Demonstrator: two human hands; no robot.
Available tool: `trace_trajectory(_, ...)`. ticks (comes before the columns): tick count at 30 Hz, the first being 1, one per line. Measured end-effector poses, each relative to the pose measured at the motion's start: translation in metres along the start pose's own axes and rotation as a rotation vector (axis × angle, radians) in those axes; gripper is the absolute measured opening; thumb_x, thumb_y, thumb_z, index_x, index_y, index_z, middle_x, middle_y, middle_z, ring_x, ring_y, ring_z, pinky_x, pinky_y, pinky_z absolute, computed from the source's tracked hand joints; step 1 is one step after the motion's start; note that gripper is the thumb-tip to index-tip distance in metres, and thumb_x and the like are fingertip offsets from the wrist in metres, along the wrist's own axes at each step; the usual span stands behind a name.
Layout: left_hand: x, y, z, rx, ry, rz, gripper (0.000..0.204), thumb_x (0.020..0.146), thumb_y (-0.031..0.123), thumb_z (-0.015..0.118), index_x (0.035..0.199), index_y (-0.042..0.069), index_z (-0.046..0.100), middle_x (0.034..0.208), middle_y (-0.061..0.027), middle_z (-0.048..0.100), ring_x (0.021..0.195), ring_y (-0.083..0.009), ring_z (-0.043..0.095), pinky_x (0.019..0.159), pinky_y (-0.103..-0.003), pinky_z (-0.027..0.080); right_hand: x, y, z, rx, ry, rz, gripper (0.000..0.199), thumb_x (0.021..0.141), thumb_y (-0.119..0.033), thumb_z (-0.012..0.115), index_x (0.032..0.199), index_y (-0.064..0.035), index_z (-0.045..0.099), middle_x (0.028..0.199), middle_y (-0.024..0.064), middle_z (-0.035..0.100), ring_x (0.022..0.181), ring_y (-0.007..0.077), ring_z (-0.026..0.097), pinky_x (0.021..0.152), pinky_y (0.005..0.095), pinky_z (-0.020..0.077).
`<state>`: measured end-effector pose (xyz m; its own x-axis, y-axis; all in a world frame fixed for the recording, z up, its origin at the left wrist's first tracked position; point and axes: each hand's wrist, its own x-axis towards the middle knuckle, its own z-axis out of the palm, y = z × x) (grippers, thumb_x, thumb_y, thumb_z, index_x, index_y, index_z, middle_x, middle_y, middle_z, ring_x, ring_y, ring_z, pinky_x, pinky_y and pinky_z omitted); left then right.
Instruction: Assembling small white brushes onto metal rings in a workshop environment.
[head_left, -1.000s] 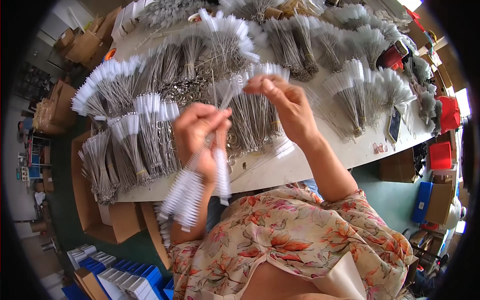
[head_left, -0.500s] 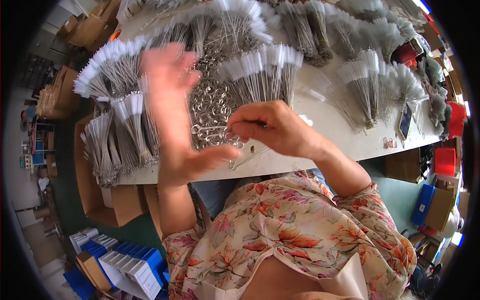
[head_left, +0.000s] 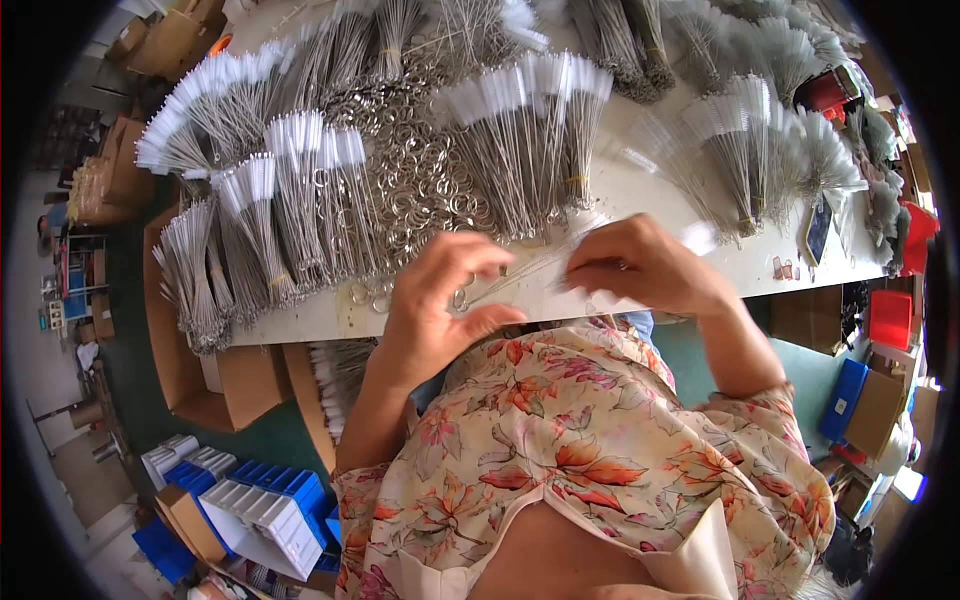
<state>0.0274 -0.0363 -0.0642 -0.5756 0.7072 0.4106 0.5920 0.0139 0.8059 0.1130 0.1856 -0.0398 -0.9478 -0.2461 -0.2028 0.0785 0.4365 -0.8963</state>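
Observation:
My left hand (head_left: 445, 295) is over the table's front edge, thumb and fingers apart in a curve, with nothing seen between them. To its right, my right hand (head_left: 645, 268) is closed, its fingertips pinched. A thin wire brush seems to be in it; its blurred white bristle end (head_left: 699, 238) shows behind the hand, and the rest is hidden or smeared. Loose wire stems (head_left: 520, 272) lie between the hands, beside a metal ring (head_left: 460, 299). Beyond them spreads a heap of metal rings (head_left: 415, 185).
Bundles of white-bristled wire brushes stand left (head_left: 297, 190) and right (head_left: 530, 140) of the heap, with greyer bundles (head_left: 745, 150) farther right. A dark flat card or device (head_left: 818, 230) lies near the table's right edge. A cardboard box (head_left: 240, 385) and blue-and-white bins (head_left: 265, 520) are at lower left.
My left hand has come back from over the bundles toward the table's front edge. My right hand has moved right, away from the ring heap, and the brush's bristle end has shifted right with it.

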Motion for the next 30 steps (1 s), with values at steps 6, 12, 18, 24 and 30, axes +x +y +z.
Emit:
trace_trajectory(6,-0.077,-0.024,0.007,0.395,-0.008,-0.618,0.016,0.079,0.015,0.066,0.082,0.004,0.056,0.069,-0.0069,0.057,0.053,-0.0168,0.056,0.049,-0.029,0.045,-0.062,0.078,-0.001,-0.948,0.238,0.352,0.007,0.079,-0.011,0.060,0.079,-0.0057,0.063,0.077,0.0094,0.062,0.070,0.0299,0.060,0.062,0.0378,0.0464)
trace_trajectory(12,-0.079,-0.035,0.018,0.125,0.146,-0.491,0.009,0.080,0.002,0.061,0.078,0.001,0.052,0.083,-0.0101,0.061,0.066,-0.0111,0.061,0.057,-0.025,0.048,0.009,0.030,0.057,-0.150,0.305,-0.260,0.007,0.079,-0.012,0.061,0.083,-0.0090,0.066,0.089,0.0059,0.061,0.066,0.0264,0.061,0.060,0.0345,0.0484)
trace_trajectory(18,-0.033,-0.003,-0.028,-0.261,0.220,-0.346,0.016,0.081,-0.006,0.056,0.097,-0.002,0.058,0.104,-0.0141,0.058,0.077,-0.0076,0.057,0.065,-0.018,0.047,0.046,-0.011,0.071,-0.224,0.234,-0.361,0.005,0.078,-0.008,0.062,0.082,-0.0055,0.062,0.082,0.0079,0.060,0.068,0.0255,0.061,0.058,0.0342,0.0478)
trace_trajectory(24,-0.008,0.015,-0.063,-0.237,0.029,-0.169,0.017,0.079,-0.007,0.056,0.093,-0.002,0.063,0.106,-0.0156,0.057,0.077,-0.0085,0.057,0.066,-0.019,0.049,0.054,-0.026,0.046,0.177,0.063,-0.427,0.009,0.081,-0.009,0.060,0.086,-0.0028,0.063,0.078,0.0099,0.061,0.073,0.0246,0.060,0.063,0.0337,0.0461)
trace_trajectory(30,0.013,0.021,-0.062,-0.183,0.003,-0.052,0.022,0.076,-0.006,0.059,0.098,-0.004,0.062,0.101,-0.0158,0.058,0.080,-0.0140,0.061,0.067,-0.024,0.054,0.050,-0.035,0.028,0.521,-0.102,-0.193,0.012,0.086,-0.012,0.059,0.089,-0.0008,0.063,0.083,0.0052,0.058,0.069,0.0117,0.056,0.058,0.0277,0.0444)
